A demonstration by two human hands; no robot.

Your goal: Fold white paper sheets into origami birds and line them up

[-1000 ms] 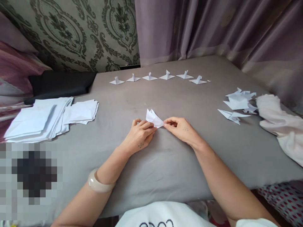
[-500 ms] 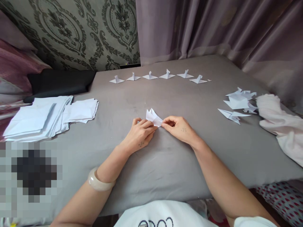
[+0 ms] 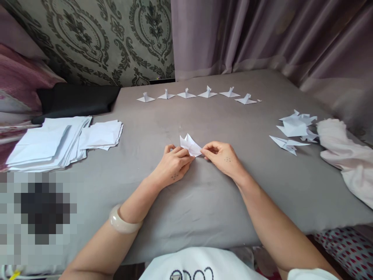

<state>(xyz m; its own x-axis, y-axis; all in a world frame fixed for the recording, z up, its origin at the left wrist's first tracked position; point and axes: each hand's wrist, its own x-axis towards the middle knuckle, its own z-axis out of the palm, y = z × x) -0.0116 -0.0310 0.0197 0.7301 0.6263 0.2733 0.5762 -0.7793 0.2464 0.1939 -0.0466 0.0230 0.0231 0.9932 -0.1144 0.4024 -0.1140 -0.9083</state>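
Note:
A small white folded paper piece (image 3: 189, 144) lies on the grey sheet-covered surface (image 3: 204, 194) in the middle. My left hand (image 3: 173, 167) pinches its near left edge, fingers curled on it. My right hand (image 3: 223, 158) pinches the paper's right tip with thumb and forefinger. Both hands rest low on the grey surface. A pale bangle (image 3: 122, 223) sits on my left wrist.
Several finished paper figures (image 3: 198, 94) stand in a row at the far side. A heap of folded papers (image 3: 294, 128) lies at right beside a white cloth (image 3: 344, 151). Stacks of white sheets (image 3: 64, 142) lie at left, a black cushion (image 3: 75, 99) behind them.
My hands have barely moved; the fingers shifted slightly on the paper piece. The view has shifted a little.

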